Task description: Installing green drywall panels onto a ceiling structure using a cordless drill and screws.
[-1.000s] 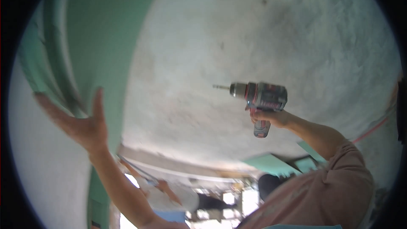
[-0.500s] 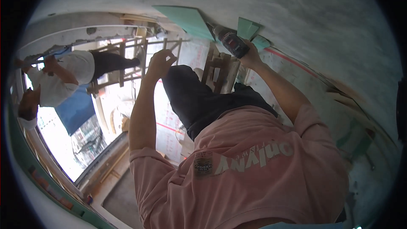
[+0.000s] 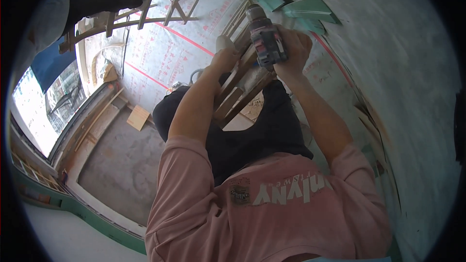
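Note:
My right hand (image 3: 293, 53) grips a black-and-red cordless drill (image 3: 267, 43), held upright above a wooden ladder (image 3: 233, 104) between my dark-trousered legs. The drill's chuck points toward the top of the view. My left hand (image 3: 224, 58) is at the ladder's left side, just left of the drill, with its fingers curled; what they hold, if anything, is unclear. A pale object (image 3: 225, 42) shows just beyond that hand, too indistinct to name.
A co-worker's dark-trousered leg (image 3: 97, 2) is on a wooden frame (image 3: 184, 0) at upper left. Green boards (image 3: 310, 12) lean by the grey wall (image 3: 398, 92). A bright window (image 3: 43, 111) is at left, a small wooden board (image 3: 138, 116) below the printed floor covering (image 3: 174, 58).
The view has tipped from the ceiling down to my legs and the floor. My left hand, spread earlier, has come down to the ladder with fingers curled; the drill has lowered with my right hand.

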The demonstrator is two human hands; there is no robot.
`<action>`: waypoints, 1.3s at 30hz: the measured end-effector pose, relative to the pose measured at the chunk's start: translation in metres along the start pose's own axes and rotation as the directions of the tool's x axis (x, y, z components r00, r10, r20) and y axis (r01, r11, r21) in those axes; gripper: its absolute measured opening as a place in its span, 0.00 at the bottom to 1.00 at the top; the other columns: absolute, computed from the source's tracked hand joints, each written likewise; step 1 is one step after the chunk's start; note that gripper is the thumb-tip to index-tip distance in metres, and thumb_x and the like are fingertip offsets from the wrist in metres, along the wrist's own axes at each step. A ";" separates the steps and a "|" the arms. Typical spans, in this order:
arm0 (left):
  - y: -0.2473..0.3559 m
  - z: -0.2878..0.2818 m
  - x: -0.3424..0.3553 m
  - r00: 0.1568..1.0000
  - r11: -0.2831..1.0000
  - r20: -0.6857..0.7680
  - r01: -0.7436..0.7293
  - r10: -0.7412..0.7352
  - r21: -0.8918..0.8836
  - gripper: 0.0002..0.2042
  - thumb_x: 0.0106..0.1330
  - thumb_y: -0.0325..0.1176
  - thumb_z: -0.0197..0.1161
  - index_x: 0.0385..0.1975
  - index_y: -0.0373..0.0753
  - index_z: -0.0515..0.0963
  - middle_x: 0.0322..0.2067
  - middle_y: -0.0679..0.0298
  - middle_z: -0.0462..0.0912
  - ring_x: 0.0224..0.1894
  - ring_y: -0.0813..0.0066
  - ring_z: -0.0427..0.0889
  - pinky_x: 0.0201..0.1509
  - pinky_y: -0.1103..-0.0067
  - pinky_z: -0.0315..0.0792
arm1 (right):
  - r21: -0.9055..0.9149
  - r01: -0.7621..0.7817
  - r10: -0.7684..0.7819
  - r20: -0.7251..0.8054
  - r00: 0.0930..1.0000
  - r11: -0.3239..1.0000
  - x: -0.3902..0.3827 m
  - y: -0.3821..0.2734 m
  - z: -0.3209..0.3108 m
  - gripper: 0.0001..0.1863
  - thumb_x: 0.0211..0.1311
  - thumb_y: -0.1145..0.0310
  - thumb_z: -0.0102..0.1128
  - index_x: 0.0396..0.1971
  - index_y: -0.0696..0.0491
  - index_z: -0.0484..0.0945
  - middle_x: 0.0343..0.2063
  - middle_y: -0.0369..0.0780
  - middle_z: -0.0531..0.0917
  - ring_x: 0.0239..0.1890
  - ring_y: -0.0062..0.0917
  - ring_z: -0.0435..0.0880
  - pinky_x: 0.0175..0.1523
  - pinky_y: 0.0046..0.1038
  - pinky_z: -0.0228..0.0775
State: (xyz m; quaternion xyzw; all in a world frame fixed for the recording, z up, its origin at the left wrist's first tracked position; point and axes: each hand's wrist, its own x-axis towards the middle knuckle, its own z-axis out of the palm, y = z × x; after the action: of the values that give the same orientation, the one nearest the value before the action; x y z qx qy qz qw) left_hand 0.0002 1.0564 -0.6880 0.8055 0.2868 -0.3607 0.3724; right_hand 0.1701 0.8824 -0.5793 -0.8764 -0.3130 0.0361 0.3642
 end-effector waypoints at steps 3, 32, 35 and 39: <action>-0.033 0.072 0.064 0.997 0.998 0.041 -0.064 0.064 -0.011 0.19 0.60 0.47 0.61 0.37 0.35 0.84 0.39 0.46 0.84 0.45 0.49 0.83 0.50 0.63 0.75 | -0.088 -0.005 0.007 0.023 1.000 0.996 0.002 0.002 -0.002 0.18 0.50 0.64 0.63 0.43 0.50 0.82 0.34 0.36 0.83 0.43 0.30 0.78 0.54 0.34 0.61; -0.001 0.018 -0.013 0.974 0.604 0.061 0.183 -0.218 -0.776 0.27 0.64 0.51 0.61 0.56 0.39 0.75 0.47 0.52 0.83 0.48 0.57 0.82 0.54 0.66 0.71 | 0.014 0.352 -0.350 0.149 0.925 0.936 0.012 -0.007 0.001 0.23 0.49 0.61 0.72 0.45 0.55 0.81 0.37 0.35 0.83 0.40 0.29 0.77 0.51 0.33 0.65; 0.028 0.034 -0.057 0.939 0.821 -0.207 0.119 -0.276 -0.558 0.22 0.70 0.53 0.51 0.43 0.39 0.80 0.43 0.47 0.83 0.46 0.50 0.82 0.52 0.62 0.72 | 0.023 0.428 -0.422 0.220 0.879 0.903 0.026 -0.023 -0.001 0.20 0.54 0.61 0.67 0.47 0.50 0.81 0.37 0.32 0.83 0.42 0.28 0.77 0.54 0.32 0.62; 0.069 0.032 -0.100 0.811 0.845 -0.349 0.298 -0.470 -0.445 0.25 0.72 0.54 0.43 0.30 0.42 0.82 0.33 0.52 0.85 0.40 0.54 0.85 0.45 0.59 0.71 | -0.059 0.513 -0.460 0.363 0.810 0.856 0.022 -0.018 0.007 0.19 0.54 0.64 0.64 0.49 0.47 0.80 0.38 0.33 0.83 0.44 0.30 0.78 0.54 0.34 0.65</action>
State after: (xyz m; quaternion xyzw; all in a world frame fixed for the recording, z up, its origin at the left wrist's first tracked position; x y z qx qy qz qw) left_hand -0.0189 0.9725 -0.5965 0.7048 0.5862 -0.1752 0.3591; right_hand 0.1762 0.9092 -0.5692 -0.7726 -0.5866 0.0662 0.2335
